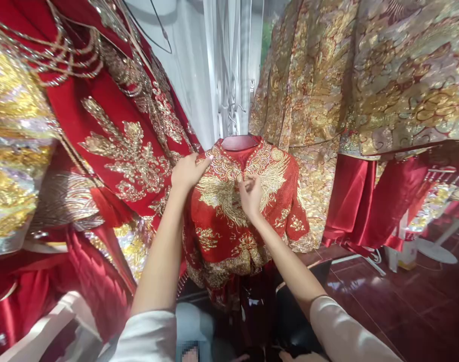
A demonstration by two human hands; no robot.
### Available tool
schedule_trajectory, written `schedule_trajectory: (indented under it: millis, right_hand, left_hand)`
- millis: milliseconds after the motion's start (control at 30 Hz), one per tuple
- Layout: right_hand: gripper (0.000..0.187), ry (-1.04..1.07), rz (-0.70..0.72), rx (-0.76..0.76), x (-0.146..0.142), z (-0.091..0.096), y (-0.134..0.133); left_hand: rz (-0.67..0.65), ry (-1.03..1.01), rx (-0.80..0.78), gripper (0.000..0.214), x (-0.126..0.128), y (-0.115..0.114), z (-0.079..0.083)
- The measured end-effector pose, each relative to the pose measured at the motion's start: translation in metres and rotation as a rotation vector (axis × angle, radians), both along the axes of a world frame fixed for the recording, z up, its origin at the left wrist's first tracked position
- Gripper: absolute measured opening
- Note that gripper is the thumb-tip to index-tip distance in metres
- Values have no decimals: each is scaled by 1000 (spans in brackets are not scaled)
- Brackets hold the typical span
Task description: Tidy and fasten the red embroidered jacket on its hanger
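Observation:
A red jacket [214, 246] with gold embroidery hangs in front of me from a hanger [234, 114], whose metal hook shows above the collar. My left hand [189, 171] grips the jacket at its left-hand shoulder. The thumb lies over the front of the cloth, and the other fingers are partly hidden. At the front opening just under the neckline, my right hand [251, 193] is closed in a pinch on the jacket's edge. Any small fastener between those fingertips is too small to make out.
Red garments [127, 146] with beads and sequins hang close on the left. Gold embroidered garments [312, 75] hang on the right, above red satin cloth [383, 201]. White curtain-like cloth [191, 55] is behind. A white stand base [436, 251] rests on the dark red tiled floor [365, 296].

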State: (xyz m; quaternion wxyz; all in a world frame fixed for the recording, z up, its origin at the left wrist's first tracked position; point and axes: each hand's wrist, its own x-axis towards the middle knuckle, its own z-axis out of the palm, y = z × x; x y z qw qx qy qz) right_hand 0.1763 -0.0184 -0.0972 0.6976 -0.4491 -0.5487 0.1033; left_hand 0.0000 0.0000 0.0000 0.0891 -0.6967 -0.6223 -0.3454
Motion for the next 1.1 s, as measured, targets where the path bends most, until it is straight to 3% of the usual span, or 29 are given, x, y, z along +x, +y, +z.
schedule_trajectory:
  millis: [100,233,333,433,567,667,733,767,833,900,933,1033,1100]
  right_hand:
    - [28,18,22,-72,-14,11,4]
    - [14,116,40,-90,-6,32,17]
    - [10,270,151,-104,2,22,16]
    - [15,331,190,-131,11,-26,-4]
    - [25,413,183,-381,26,-144,-58]
    - [28,520,230,-648,37,-223,-97]
    - [30,530,262,-750,45,-248,-111]
    - [29,475,267,-803,50,-250,-114]
    - [23,281,267,-906,64,-232,-112]
    - [14,38,187,-900,86,-188,-101]
    - [13,-15,122,-831,98,-159,-93]
    - [36,-337,-273,-393,135,-64,-57]
    - [53,-492,-363,-143,154,-11,-26]
  left_hand:
    - [-29,11,17,67,1,-3,-2]
    - [-28,15,34,67,2,-7,-3]
    - [-7,5,32,65,4,-8,-3]
    - [13,4,31,66,7,-8,-2]
    - [23,11,91,60,7,-16,-9]
    - [15,-18,218,60,4,-28,-29]
    - [24,-75,274,67,0,-34,-47]
    - [21,-105,291,71,-2,-36,-55]
    - [-4,-150,327,72,-6,-36,-68]
    - [-42,-177,356,66,-12,-33,-71]
    - [-64,-188,359,60,-15,-30,-70]
    - [-117,-286,307,42,-30,-19,-58]
    - [-143,-412,228,37,-43,-8,-46]
